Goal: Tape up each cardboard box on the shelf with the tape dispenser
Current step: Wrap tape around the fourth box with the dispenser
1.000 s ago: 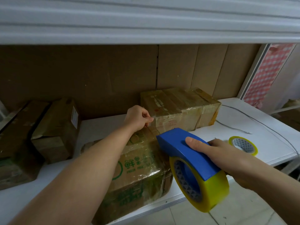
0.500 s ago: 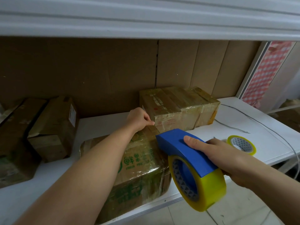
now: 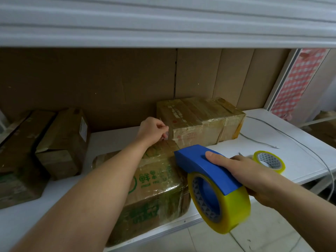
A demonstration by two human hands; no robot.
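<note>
From the head camera, the right hand [image 3: 241,171] grips the blue tape dispenser [image 3: 203,160], fingers curled over its top and thumb side wrapped beneath, holding it in the air just in front of the shelf edge. A yellowish roll of clear tape [image 3: 234,206] sits in the dispenser, its patterned core facing left. The dispenser's nose points toward the far end of the green-printed cardboard box [image 3: 156,184], which lies at the front of the white shelf [image 3: 291,146] and is wrapped in glossy tape.

The left hand [image 3: 151,132] reaches over that box to its far end, fingers curled together with thumb against forefinger, seemingly pinching the free end of a clear tape strip; the strip itself is too faint to make out for certain. Just behind the hand stands a taped brown box [image 3: 196,120] against the cardboard back panel [image 3: 91,84].

To the left, two darker cardboard boxes [image 3: 61,142] lie side by side, one with a white label on its end. On the right part of the shelf a spare tape roll [image 3: 269,161] lies flat, near the right hand, and a thin white cable [image 3: 283,135] trails across the surface and over the front edge. A red-and-white checked sheet [image 3: 298,80] hangs beyond the shelf post.
</note>
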